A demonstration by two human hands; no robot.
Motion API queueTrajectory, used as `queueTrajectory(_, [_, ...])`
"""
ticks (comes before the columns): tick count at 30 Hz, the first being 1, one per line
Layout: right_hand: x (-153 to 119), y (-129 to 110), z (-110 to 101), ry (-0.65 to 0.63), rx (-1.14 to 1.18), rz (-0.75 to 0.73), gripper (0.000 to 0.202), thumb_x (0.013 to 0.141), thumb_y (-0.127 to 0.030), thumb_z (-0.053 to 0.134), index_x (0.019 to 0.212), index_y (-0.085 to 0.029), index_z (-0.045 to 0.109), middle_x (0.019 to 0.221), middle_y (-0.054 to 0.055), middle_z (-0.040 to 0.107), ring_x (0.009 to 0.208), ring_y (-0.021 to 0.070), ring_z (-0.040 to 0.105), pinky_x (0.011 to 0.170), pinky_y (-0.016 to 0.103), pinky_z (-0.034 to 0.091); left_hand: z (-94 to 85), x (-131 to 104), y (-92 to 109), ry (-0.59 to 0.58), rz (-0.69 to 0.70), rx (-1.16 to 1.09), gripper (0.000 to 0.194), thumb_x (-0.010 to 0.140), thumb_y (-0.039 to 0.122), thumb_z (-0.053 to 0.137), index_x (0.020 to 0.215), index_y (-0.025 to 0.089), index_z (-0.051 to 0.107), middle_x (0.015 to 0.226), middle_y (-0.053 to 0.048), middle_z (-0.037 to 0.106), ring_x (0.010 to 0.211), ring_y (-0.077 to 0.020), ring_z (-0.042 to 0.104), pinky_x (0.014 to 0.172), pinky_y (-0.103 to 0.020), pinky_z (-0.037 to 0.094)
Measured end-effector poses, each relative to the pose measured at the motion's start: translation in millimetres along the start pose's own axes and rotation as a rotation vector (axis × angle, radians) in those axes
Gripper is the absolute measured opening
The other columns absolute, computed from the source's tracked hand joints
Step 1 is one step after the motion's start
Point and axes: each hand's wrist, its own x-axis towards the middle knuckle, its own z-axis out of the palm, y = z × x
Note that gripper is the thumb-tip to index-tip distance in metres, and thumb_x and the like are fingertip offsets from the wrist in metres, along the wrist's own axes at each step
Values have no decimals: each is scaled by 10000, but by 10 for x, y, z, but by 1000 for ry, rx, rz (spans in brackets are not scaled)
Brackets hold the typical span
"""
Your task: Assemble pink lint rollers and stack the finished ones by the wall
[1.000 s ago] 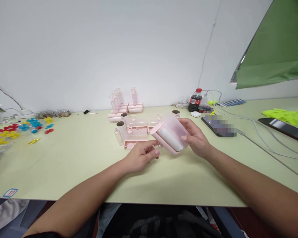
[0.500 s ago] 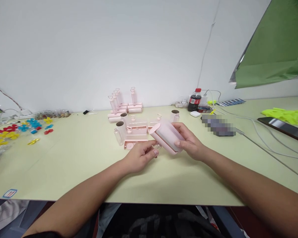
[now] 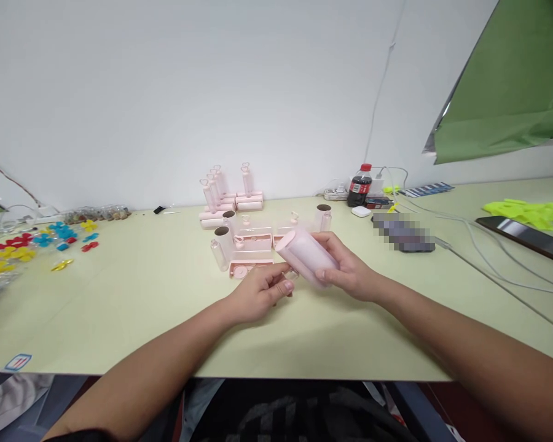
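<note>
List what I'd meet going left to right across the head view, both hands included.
Yellow plastic piece, small black object, left hand, pink container, right hand, pixelated device, dark phone.

A: Here's the table [image 3: 96, 294], pale yellow-green and well stocked! What's on the left?

B: Plastic flower pieces [image 3: 64, 233] in red, yellow and blue, scattered loosely, one yellow piece [image 3: 62, 265] lying apart. And there, a small label [image 3: 18, 362] at the front edge!

A: Over to the middle!

B: White rolls [image 3: 227, 247] standing on end, dark openings up, and an open pink case [image 3: 251, 269] just beside the front one.

A: And the right?

B: A cola bottle [image 3: 360, 188] upright, a white case [image 3: 361, 212] just in front, a pixelated phone [image 3: 403, 234], a dark phone [image 3: 525, 238] farther right, neon-yellow strips [image 3: 525, 212] behind it!
</note>
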Motion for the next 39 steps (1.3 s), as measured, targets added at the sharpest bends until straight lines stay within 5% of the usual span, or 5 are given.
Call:
queueTrajectory(16, [122,-107,85,299,799,473,317,870,-391,560,1127,-205,584,861,63,667,665,199,631,487,306,557,-163,-18,246,131,-264,-435,658,799,457,693,1338,171,445,988,-126,695,687,-169,665,538,-255,493])
queueTrajectory(21, [180,-126,7,431,960,620,310,962,-330,385,1109,-130,571,799,91,705,586,180,673,470,258,553,-307,-131,477,234,-90,24,473,850,474,627,1224,190,577,955,-82,707,672,-150,637,580,-267,507])
queueTrajectory(26, [130,-178,23,245,990,600,445,998,-430,310,1246,-130,527,985,137,729,646,212,720,581,336,598,-334,-174,644,402,84,537,278,904,386,575,1123,229,644,875,-19,716,680,-128,636,642,-241,505])
queueTrajectory(33, [109,-202,21,14,1028,516,685,950,-669,184,1281,-170,517,1154,181,695,729,255,734,635,403,588,-666,47,870,426,140,612,260,894,394,578,1050,200,656,663,2,665,533,-121,596,496,-232,443])
queueTrajectory(39, [149,-217,-16,175,1027,482,532,967,-618,273,1274,-221,448,1059,131,724,682,221,711,588,370,570,-1149,673,1369,527,120,595,205,851,386,627,876,184,644,687,-31,667,527,-118,568,480,-255,438])
